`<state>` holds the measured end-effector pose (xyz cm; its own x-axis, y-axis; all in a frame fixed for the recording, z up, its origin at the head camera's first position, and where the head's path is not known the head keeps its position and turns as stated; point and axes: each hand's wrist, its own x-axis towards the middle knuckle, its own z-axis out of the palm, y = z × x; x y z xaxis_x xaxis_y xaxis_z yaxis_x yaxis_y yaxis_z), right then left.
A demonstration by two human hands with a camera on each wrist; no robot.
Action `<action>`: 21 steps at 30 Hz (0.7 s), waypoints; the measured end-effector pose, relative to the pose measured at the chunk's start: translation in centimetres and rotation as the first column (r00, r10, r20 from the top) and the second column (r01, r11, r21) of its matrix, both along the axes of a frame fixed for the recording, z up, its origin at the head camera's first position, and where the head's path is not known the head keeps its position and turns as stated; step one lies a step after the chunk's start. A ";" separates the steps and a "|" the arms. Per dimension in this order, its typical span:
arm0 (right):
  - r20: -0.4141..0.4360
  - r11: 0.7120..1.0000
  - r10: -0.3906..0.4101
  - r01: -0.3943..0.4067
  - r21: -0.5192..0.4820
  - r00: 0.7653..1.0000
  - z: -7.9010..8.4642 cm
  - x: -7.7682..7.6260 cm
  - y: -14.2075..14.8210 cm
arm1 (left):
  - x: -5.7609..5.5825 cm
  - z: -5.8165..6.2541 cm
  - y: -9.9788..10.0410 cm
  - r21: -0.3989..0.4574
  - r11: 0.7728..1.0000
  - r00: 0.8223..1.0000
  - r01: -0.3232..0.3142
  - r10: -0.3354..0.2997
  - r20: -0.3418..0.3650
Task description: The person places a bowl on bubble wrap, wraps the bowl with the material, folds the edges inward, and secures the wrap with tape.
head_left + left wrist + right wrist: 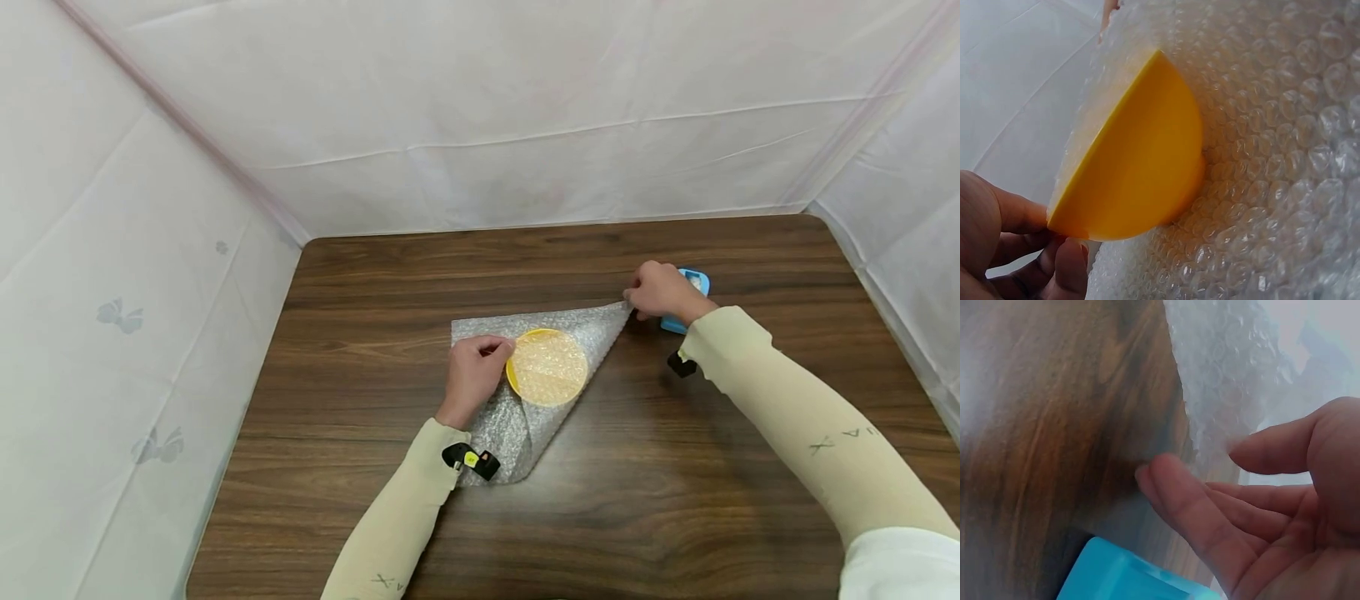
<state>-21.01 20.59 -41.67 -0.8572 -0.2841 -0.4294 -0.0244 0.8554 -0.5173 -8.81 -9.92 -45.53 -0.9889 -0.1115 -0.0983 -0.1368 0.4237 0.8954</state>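
A yellow bowl (513,373) lies on a sheet of bubble wrap (501,427), part of which is folded over the bowl's mouth. Its smooth curved side shows in the left wrist view (1141,162). My left hand (475,367) pinches the bowl's rim at its left, thumb and fingers right at the edge of the wrap. Out to the right, my right hand (662,289) holds the pointed corner of the bubble wrap (1216,369), and the sheet stretches from there back to the bowl. In the right wrist view the corner runs between thumb and fingers.
A light-blue plastic object (675,323), perhaps a tape dispenser, lies under and behind my right hand. The dark wooden table (360,292) is bordered by white sheeting (480,125) at the back and sides.
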 end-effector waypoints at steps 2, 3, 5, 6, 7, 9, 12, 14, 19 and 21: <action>0.043 0.999 -0.028 0.029 -0.029 0.999 0.0 -0.2 0.1 | 0.0 0.0 0.0 -0.008 1.000 1.000 0.003 -0.003 -0.006; 0.065 0.998 -0.040 0.043 -0.046 0.997 0.0 -0.2 0.2 | 0.1 0.1 0.0 -0.010 1.000 1.000 0.005 -0.005 -0.009; 0.107 0.994 -0.067 0.076 -0.081 0.992 0.0 -0.2 0.3 | 0.1 0.1 0.1 -0.011 1.000 1.000 0.007 -0.008 -0.018; 0.126 0.992 -0.076 0.088 -0.093 0.989 0.0 -0.2 0.3 | 0.0 0.1 0.1 -0.009 1.000 1.000 0.009 -0.009 -0.021; 0.143 0.989 -0.085 0.101 -0.110 0.986 0.0 -0.3 0.3 | 0.0 0.1 0.1 -0.006 1.000 1.000 0.010 -0.010 -0.024; 0.170 0.983 -0.096 0.120 -0.135 0.981 0.0 -0.3 0.3 | 0.0 0.0 0.1 0.005 1.000 1.000 0.013 -0.013 -0.026; 0.203 0.978 -0.114 0.146 -0.152 0.973 -0.1 -0.4 0.4 | -0.1 -0.1 0.0 0.025 0.999 1.000 0.020 -0.019 -0.018; 0.231 0.973 -0.123 0.164 -0.165 0.965 -0.2 -0.4 0.4 | -0.1 -0.2 0.0 0.040 0.999 1.000 0.025 -0.024 -0.009; 0.289 0.961 -0.134 0.196 -0.198 0.948 -0.6 -0.4 0.3 | 0.0 -0.3 0.1 0.056 0.998 1.000 0.024 -0.025 0.012; 0.280 0.957 -0.136 0.199 -0.213 0.950 -0.8 -0.4 0.3 | 0.0 -0.3 0.1 0.056 0.998 1.000 0.022 -0.023 0.018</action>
<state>-21.37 20.86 -42.47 -0.7688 -0.2664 -0.5813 0.2707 0.6881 -0.6733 -8.85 -9.83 -45.87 -0.9891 -0.0828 -0.1220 -0.1444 0.3764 0.9151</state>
